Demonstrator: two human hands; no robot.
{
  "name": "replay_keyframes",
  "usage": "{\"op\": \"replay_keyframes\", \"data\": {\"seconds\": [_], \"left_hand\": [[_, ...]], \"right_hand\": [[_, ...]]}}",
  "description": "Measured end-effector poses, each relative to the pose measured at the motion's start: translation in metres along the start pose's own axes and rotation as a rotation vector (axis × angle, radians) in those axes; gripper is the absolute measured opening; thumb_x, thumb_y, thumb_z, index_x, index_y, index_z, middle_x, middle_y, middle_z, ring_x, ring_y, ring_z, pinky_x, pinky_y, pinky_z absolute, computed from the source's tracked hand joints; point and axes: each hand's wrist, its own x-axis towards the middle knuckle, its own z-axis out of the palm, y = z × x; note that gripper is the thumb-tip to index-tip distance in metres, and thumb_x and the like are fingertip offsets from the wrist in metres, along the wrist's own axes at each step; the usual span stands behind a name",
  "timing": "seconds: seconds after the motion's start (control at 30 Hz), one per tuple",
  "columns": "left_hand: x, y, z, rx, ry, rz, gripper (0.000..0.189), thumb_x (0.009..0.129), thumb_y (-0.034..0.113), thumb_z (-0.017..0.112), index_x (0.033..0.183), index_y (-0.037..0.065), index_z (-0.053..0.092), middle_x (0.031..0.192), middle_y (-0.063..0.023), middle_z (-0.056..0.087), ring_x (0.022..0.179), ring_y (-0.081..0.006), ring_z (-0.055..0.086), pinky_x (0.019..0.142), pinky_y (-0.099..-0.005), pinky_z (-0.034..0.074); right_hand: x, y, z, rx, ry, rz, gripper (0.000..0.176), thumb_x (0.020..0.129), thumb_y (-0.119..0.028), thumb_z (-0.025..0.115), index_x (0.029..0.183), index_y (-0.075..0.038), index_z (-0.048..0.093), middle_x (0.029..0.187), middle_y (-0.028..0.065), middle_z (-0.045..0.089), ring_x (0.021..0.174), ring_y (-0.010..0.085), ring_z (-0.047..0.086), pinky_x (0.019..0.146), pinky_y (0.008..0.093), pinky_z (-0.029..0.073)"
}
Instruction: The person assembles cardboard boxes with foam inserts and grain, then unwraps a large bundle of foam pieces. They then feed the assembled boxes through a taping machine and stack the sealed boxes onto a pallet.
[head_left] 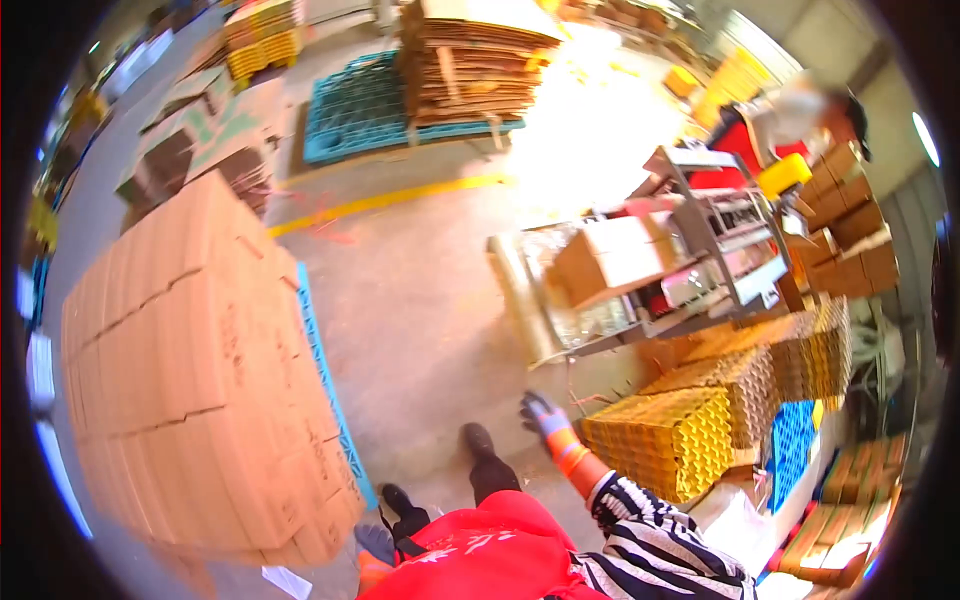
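My right hand [545, 415], in a grey and orange glove, is held out over the concrete floor beside stacked yellow trays [660, 435]. Its fingers are apart and nothing is in them. Low in the view, my left hand [376, 543], also gloved, is beside the red apron [490, 560] and close to the lower corner of a tall stack of cardboard boxes [200, 370]. The fingers of that hand are too blurred to make out.
A carton [615, 260] sits on a machine table [520, 300] at the right, with a person [780, 125] behind it. Flattened cardboard [480, 70] is piled on a blue pallet [350, 110]. A yellow line [400, 200] crosses the floor.
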Motion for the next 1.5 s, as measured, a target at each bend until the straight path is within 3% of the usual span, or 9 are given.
{"op": "replay_keyframes", "data": {"seconds": [0.03, 0.07, 0.17, 0.3, 0.63, 0.93, 1.07, 1.13, 1.5], "left_hand": [[0.016, 0.0, 0.026, 0.084, -0.246, -0.015, 0.041, 0.089, 0.038, 0.036, 0.123, 0.015, 0.043, 0.121, -0.0077, 0.047, 0.111, -0.0235, 0.046, 0.098, -0.0377, 0.034], [0.034, 0.004, 0.055, 0.168, -0.47, -0.016, 0.039, 0.089, 0.036, 0.036, 0.122, 0.015, 0.044, 0.12, -0.0076, 0.048, 0.11, -0.0231, 0.047, 0.098, -0.037, 0.033], [0.078, 0.037, 0.199, 0.345, -0.138, -0.076, 0.051, 0.092, 0.041, 0.037, 0.132, 0.01, 0.037, 0.134, -0.0118, 0.04, 0.121, -0.0253, 0.041, 0.099, -0.0385, 0.034], [0.108, 0.067, 0.311, 0.493, -0.291, -0.012, 0.055, 0.092, 0.041, 0.035, 0.136, 0.008, 0.031, 0.14, -0.0125, 0.034, 0.125, -0.0266, 0.036, 0.103, -0.0388, 0.027], [0.165, 0.09, 0.432, 0.667, -0.378, -0.129, 0.062, 0.089, 0.049, 0.038, 0.135, 0.008, 0.033, 0.14, -0.013, 0.035, 0.126, -0.0269, 0.036, 0.102, -0.0395, 0.028], [0.193, 0.079, 0.46, 0.491, -0.174, -0.239, 0.074, 0.083, 0.066, 0.037, 0.14, 0.019, 0.026, 0.145, -0.0091, 0.026, 0.131, -0.0289, 0.028, 0.103, -0.0456, 0.026], [0.212, 0.072, 0.452, 0.026, -0.629, -0.164, 0.068, 0.088, 0.06, 0.032, 0.136, 0.011, 0.031, 0.136, -0.0078, 0.04, 0.121, -0.0263, 0.042, 0.101, -0.0397, 0.036], [0.28, 0.025, 0.359, 0.393, -0.577, 0.281, 0.055, 0.094, 0.046, 0.032, 0.135, 0.009, 0.032, 0.134, -0.0106, 0.042, 0.12, -0.0291, 0.044, 0.1, -0.042, 0.038], [0.201, 0.082, 0.338, 0.157, -0.44, 0.25, 0.049, 0.095, 0.038, 0.034, 0.134, 0.009, 0.032, 0.138, -0.0126, 0.034, 0.124, -0.0294, 0.037, 0.102, -0.0432, 0.034]], "right_hand": [[0.017, -0.003, -0.051, 0.082, 0.041, -0.032, 0.039, 0.088, -0.026, 0.052, 0.125, -0.011, 0.048, 0.114, 0.0084, 0.055, 0.099, 0.0264, 0.055, 0.08, 0.0379, 0.046], [0.009, -0.032, -0.076, 0.202, 0.164, -0.067, 0.039, 0.086, -0.025, 0.055, 0.122, -0.009, 0.05, 0.101, 0.0057, 0.058, 0.086, 0.0174, 0.057, 0.067, 0.0291, 0.047], [0.003, -0.081, -0.134, 0.272, 0.365, -0.084, 0.044, 0.087, -0.03, 0.053, 0.125, -0.011, 0.045, 0.109, 0.0102, 0.056, 0.095, 0.0244, 0.057, 0.076, 0.035, 0.046], [0.004, -0.096, -0.162, 0.401, 0.398, -0.074, 0.046, 0.089, -0.033, 0.048, 0.127, -0.009, 0.041, 0.123, 0.0162, 0.05, 0.104, 0.0304, 0.054, 0.084, 0.039, 0.045], [0.046, -0.128, -0.19, 0.421, 0.511, -0.223, 0.049, 0.089, -0.038, 0.046, 0.129, -0.01, 0.039, 0.123, 0.0145, 0.049, 0.105, 0.0295, 0.052, 0.087, 0.0404, 0.043], [0.157, -0.18, -0.284, 0.425, 0.812, -0.754, 0.047, 0.088, -0.027, 0.05, 0.131, -0.013, 0.038, 0.127, 0.0063, 0.044, 0.114, 0.0255, 0.044, 0.092, 0.0384, 0.038], [0.224, -0.215, -0.353, 0.509, 0.964, -0.826, 0.042, 0.088, -0.029, 0.051, 0.124, -0.009, 0.046, 0.116, 0.0045, 0.052, 0.104, 0.0191, 0.047, 0.087, 0.0338, 0.04], [0.243, -0.218, -0.379, 0.573, 0.886, -0.802, 0.043, 0.088, -0.031, 0.049, 0.124, -0.009, 0.046, 0.117, 0.0046, 0.052, 0.105, 0.0194, 0.047, 0.088, 0.0342, 0.039], [0.255, -0.221, -0.366, 0.591, 0.355, -0.564, 0.05, 0.09, -0.041, 0.037, 0.127, -0.008, 0.043, 0.124, 0.0052, 0.048, 0.111, 0.0211, 0.046, 0.093, 0.0366, 0.037]]}}
